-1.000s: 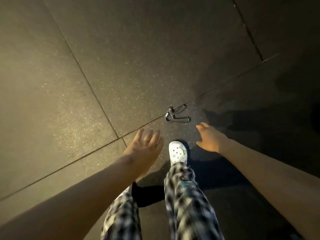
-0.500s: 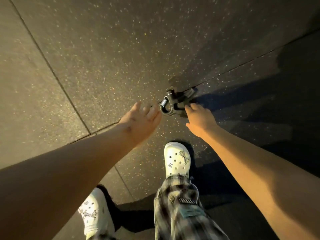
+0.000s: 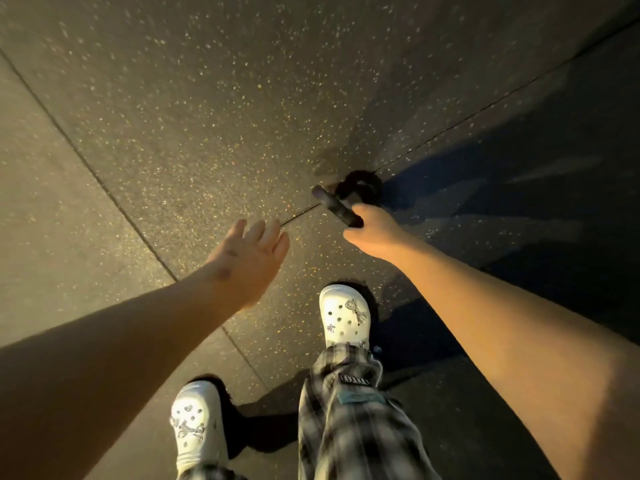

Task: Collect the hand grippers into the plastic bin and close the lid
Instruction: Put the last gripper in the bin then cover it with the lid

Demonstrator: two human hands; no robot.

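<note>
Where the hand gripper lies: one dark handle of the hand gripper (image 3: 334,204) is held in the right hand (image 3: 372,233), low over a seam in the speckled floor (image 3: 207,116) and ahead of the feet. Its far, rounded part is blurred, so contact with the floor cannot be told.
Right hand: the fingers are curled round the near end of that handle and are clamped on it.
Left hand: the fingers are held straight and loosely together, nothing is carried, and it hovers over the floor to the left of the gripper, apart from it.
Weight and stiffness: the gripper is judged to be light and rigid, a sprung coil joining two handles. It should not bend or break if it is set down firmly.
Surface: the handles look dark and matt, so a sure hold is expected, though the padding cannot be made out.
Best hold: both handles would be better enclosed together near the middle. Taken by one end only, as now, the coil and free handle may swing or twist out.
Plastic bin: none is seen, so a carry is still needed.
Around: white clogs (image 3: 343,317) and plaid trousers (image 3: 353,427) are seen below, with dark shadow across the floor's right side.
</note>
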